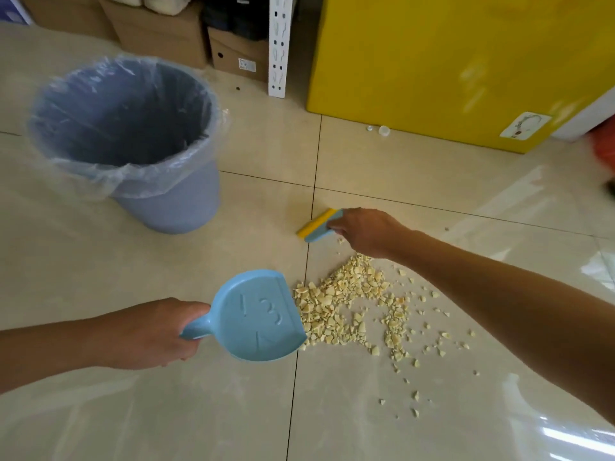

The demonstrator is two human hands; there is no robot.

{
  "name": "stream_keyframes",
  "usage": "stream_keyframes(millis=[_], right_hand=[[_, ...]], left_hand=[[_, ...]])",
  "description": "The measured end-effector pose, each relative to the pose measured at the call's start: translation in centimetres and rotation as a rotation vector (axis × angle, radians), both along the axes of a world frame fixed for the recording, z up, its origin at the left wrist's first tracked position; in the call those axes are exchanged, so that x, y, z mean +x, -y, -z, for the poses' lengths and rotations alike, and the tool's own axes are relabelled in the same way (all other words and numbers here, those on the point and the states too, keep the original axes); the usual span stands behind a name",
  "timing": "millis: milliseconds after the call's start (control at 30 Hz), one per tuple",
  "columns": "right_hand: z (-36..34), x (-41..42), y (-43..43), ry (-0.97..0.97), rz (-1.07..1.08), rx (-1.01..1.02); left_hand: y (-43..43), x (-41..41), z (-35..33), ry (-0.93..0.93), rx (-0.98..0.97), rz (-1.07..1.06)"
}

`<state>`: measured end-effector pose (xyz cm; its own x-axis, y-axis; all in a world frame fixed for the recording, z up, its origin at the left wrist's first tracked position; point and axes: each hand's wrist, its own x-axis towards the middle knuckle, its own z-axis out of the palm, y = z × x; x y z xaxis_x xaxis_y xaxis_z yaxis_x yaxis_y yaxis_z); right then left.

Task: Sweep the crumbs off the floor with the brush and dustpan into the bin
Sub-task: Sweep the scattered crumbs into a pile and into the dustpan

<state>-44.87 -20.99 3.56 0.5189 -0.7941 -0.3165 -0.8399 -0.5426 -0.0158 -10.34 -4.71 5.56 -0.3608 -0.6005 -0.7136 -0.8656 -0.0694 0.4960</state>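
Observation:
Pale yellow crumbs (352, 311) lie scattered on the beige tiled floor at centre right. My left hand (156, 331) grips the handle of a light blue dustpan (256, 316), whose open edge touches the left side of the crumb pile. My right hand (366, 231) holds a small blue brush with a yellow edge (317, 225), down on the floor just beyond the pile. A blue-grey bin (133, 141) lined with a clear plastic bag stands at the upper left, open and empty-looking.
A yellow cabinet (466, 68) stands at the back right, with a small white cap (383, 130) on the floor before it. A white perforated shelf post (279, 44) and cardboard boxes (159, 31) line the back wall. Dark grout lines cross the floor.

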Motion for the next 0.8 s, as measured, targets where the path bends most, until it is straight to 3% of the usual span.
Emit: stream_keyframes(millis=[200,367,467,633,800], right_hand=[[-1.4,-5.4,-3.1,-0.007,-0.019,0.159],[-3.2,-6.6,-1.2,0.099,0.077,0.062],[-2.0,-5.2,1.5,0.133,0.228,-0.041],[1.2,-1.1,3.6,-0.017,0.452,-0.055],[2.1,3.2,-0.2,-0.038,0.313,-0.056]], left_hand=[[0.3,-0.4,0.8,0.053,-0.073,0.128],[1.4,-2.0,1.1,0.06,-0.099,0.161],[1.8,-2.8,1.2,0.032,-0.115,0.165],[1.8,-3.3,1.3,0.014,-0.156,0.128],[1.0,-2.6,1.5,0.015,-0.113,0.099]])
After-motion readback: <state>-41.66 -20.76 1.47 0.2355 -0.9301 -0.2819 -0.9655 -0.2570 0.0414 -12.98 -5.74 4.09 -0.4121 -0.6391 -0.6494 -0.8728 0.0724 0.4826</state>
